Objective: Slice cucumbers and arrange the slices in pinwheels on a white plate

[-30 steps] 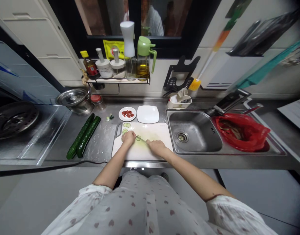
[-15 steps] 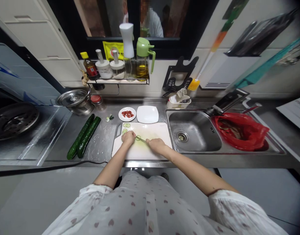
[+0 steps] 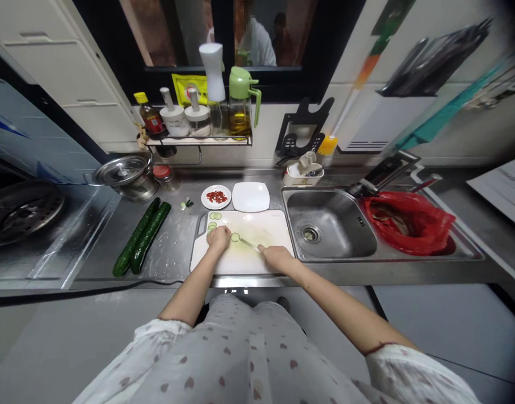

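Observation:
My right hand [image 3: 278,259] grips the handle of a small knife [image 3: 249,244], its blade pointing left over the white cutting board [image 3: 266,227]. Just beyond the tip lies a thin round cucumber slice [image 3: 235,237], flat on the board. My left hand [image 3: 219,238] is curled with its fingers together, close to the left side of that slice; whatever lies under the fingers is hidden. More cucumber slices [image 3: 215,215] sit at the board's upper left corner, and others [image 3: 212,226] show partly behind my left hand. Pale green wetness marks the board's middle.
Two whole cucumbers [image 3: 150,238] lie left of the board. Behind it stand a plate of chopped red pieces [image 3: 205,200] and a white square plate [image 3: 251,191]. The sink [image 3: 333,224] and a red plastic bag [image 3: 409,235] are at right. A condiment rack [image 3: 198,141] hangs above.
My right hand has drawn the knife to the right and slightly toward me, away from the cucumber slice. The slice now lies apart from the blade. My left hand has barely moved.

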A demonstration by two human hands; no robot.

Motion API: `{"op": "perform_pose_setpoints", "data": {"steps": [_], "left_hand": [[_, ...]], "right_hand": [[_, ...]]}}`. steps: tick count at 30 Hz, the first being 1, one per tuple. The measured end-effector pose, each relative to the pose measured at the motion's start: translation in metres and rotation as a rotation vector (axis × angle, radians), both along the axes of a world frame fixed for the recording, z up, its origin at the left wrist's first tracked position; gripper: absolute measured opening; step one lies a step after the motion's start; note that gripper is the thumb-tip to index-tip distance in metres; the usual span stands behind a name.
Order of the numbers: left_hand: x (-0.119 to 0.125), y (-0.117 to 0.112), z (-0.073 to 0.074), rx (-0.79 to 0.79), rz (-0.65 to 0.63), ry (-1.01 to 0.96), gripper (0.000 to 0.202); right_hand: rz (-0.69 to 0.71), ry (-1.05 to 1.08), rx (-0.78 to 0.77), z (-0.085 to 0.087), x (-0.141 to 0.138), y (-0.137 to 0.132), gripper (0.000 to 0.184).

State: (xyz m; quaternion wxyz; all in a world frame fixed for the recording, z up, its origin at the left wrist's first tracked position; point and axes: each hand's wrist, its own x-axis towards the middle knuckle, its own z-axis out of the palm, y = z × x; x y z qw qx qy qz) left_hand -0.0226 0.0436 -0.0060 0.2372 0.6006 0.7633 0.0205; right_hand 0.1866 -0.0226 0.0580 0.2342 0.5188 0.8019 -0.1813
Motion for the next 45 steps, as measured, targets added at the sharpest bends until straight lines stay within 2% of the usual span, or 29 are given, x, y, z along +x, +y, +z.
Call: {"op": "perform_pose_setpoints", "data": {"steps": [7,14,17,26,33,39,45], "left_hand": [[0.003,-0.014,0.0,0.118,-0.038,0.028,0.024],[0.009,-0.025,-0.002,0.192,-0.094,0.01,0.03],[0.011,-0.025,-0.003,0.195,-0.099,0.015,0.029],[0.016,-0.02,0.002,0.163,-0.054,-0.04,0.013],[0.008,-0.04,0.006,0.14,0.049,-0.296,0.007],[-0.017,-0.064,-0.005,0.13,0.113,-0.405,0.011],[-0.055,-0.061,-0.014,0.163,0.278,-0.372,0.017]], "right_hand": [[-0.127,0.105,0.014,-0.006,0.014,-0.025,0.036],[-0.534,0.164,0.129,-0.018,0.018,-0.023,0.035],[-0.614,0.141,0.162,-0.021,0.018,-0.015,0.037],[-0.604,0.113,0.165,-0.02,0.011,-0.004,0.036],[-0.575,0.091,0.141,-0.019,0.005,-0.001,0.036],[-0.567,0.095,0.127,-0.021,0.005,0.0,0.036],[-0.581,0.091,0.13,-0.021,0.005,0.0,0.036]]}}
